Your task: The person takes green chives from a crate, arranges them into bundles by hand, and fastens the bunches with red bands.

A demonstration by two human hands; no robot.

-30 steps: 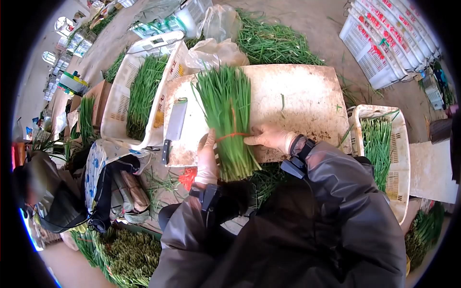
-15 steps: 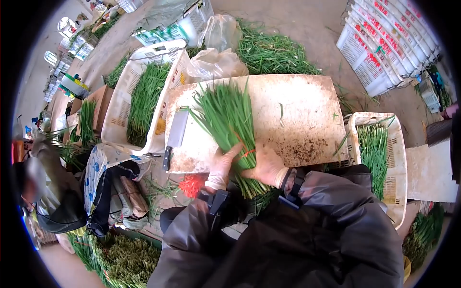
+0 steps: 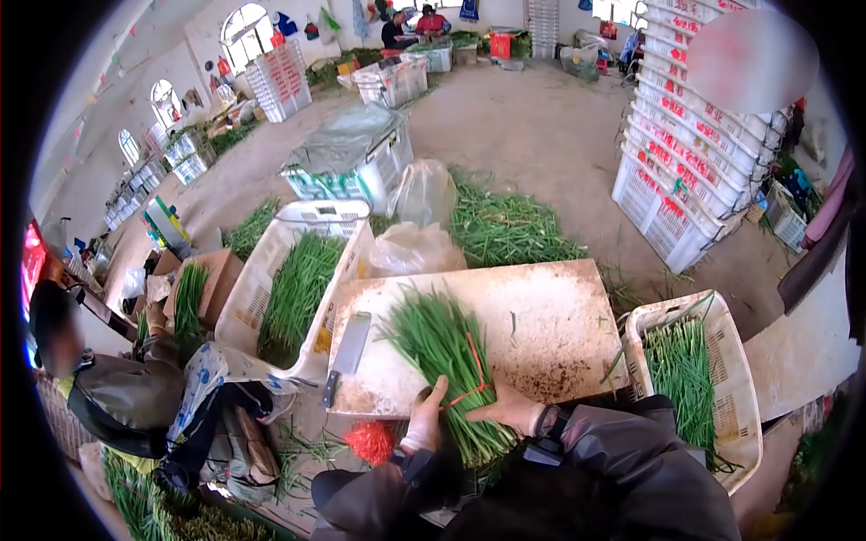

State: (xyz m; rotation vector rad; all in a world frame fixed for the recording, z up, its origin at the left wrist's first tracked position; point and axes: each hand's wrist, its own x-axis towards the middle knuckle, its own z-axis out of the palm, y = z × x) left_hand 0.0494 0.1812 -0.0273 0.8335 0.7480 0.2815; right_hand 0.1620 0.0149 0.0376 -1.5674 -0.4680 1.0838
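Note:
A thick bunch of garlic chives [image 3: 442, 338] lies slanted over the near edge of the pale board [image 3: 555, 316], leaf tips away from me and cut stems toward me. A red band [image 3: 467, 394] circles it near the stems, with a strand reaching up the leaves. My left hand [image 3: 426, 417] grips the bunch from the left, thumb raised along it. From the right, my right hand [image 3: 507, 411] presses around it just below the band; its fingertips are partly hidden. At the board's left side rests a cleaver [image 3: 350, 353] with a dark handle, apart from both hands.
Crates of chives stand left [image 3: 239, 311] and right [image 3: 735, 388] of the board. Loose greens [image 3: 510, 225] and plastic bags [image 3: 415, 252] lie beyond it. Red ties [image 3: 370, 442] sit near my left wrist. A person [image 3: 135, 397] sits at left; stacked crates [image 3: 686, 135] rise at right.
My view has tilted up, so the board and hands appear lower and more of the room shows. Both hands stay on the bunch; the red band's strand now shows more clearly.

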